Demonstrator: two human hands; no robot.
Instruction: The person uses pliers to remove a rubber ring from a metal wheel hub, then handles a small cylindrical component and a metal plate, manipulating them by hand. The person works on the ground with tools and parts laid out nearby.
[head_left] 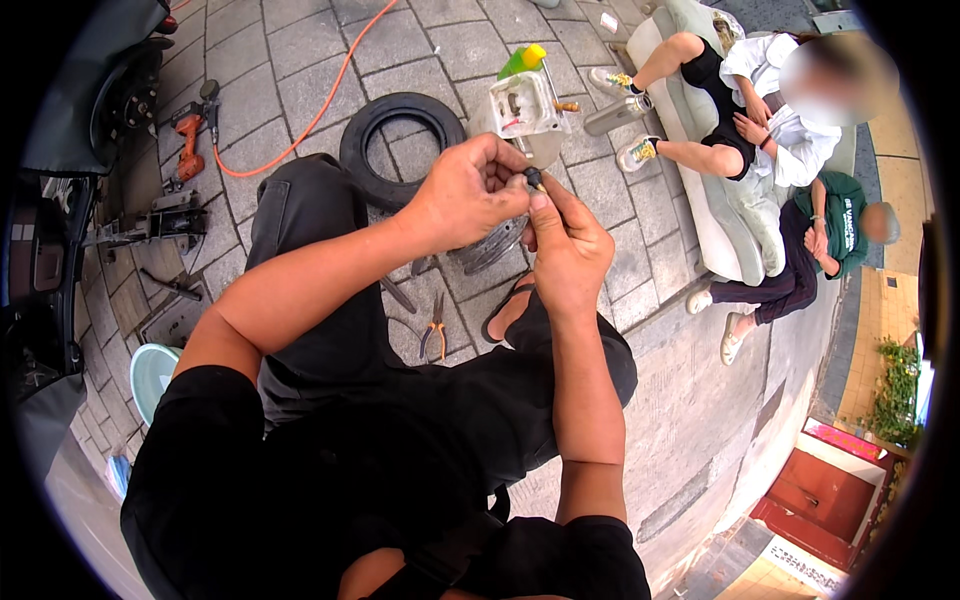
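Note:
My left hand (477,193) and my right hand (565,240) meet at upper centre, fingers closed on a small black rubber piece with a brassy tip (534,178), which looks like a tire valve. Just below them lies a grey metal wheel rim (480,255), partly hidden by my hands. A black tire (362,130) lies behind my left hand. Orange-handled pliers (435,330) rest on the paving near my foot. A white plastic container (545,105) with small items stands beyond my hands, beside a green-and-yellow bottle (517,62).
An orange power tool (188,145), red hose (300,150) and metal jack (130,230) lie left beside a dark vehicle (40,290). A pale green basin (146,380) is lower left. Two people (760,90) (845,240) sit on a pale sofa (745,250); a steel flask (610,118) is near them.

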